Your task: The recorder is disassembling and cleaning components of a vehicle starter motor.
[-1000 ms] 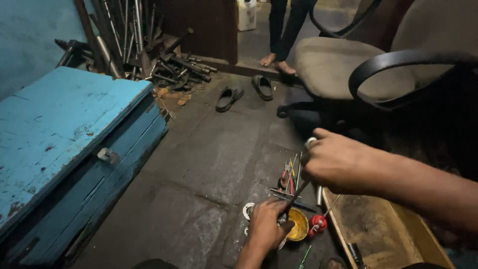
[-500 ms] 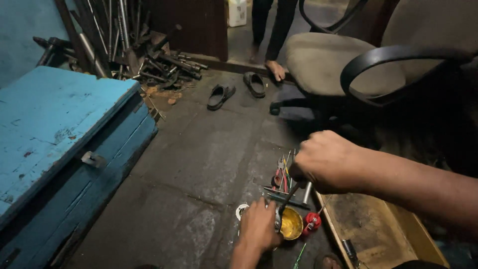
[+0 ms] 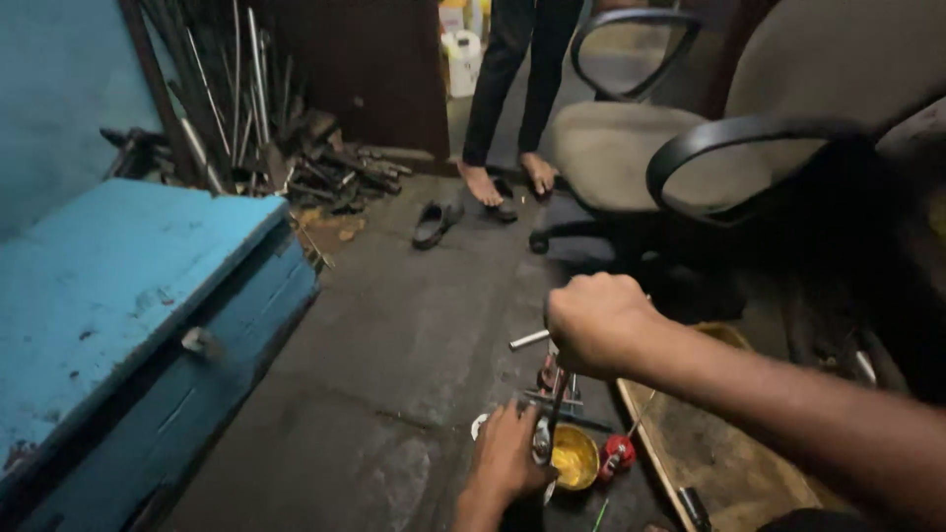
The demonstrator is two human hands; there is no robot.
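My right hand is closed in a fist on the handle of a thin-shafted tool that points down to the floor. A short metal bar sticks out to the left of that fist. My left hand rests low on the floor and grips a small metal part where the shaft ends. Right beside it lie a round yellow tin and a small red object. Several thin tools stand bunched behind the shaft, partly hidden by my right hand.
A blue wooden chest fills the left side. Metal rods and scrap pile up in the far corner. Another person's bare feet and a sandal are ahead. Office chairs stand at right, a wooden board below my forearm.
The view has tilted up, showing more of the standing person. My right hand has shifted left and closed tighter over the tool. My left hand stays by the yellow tin.
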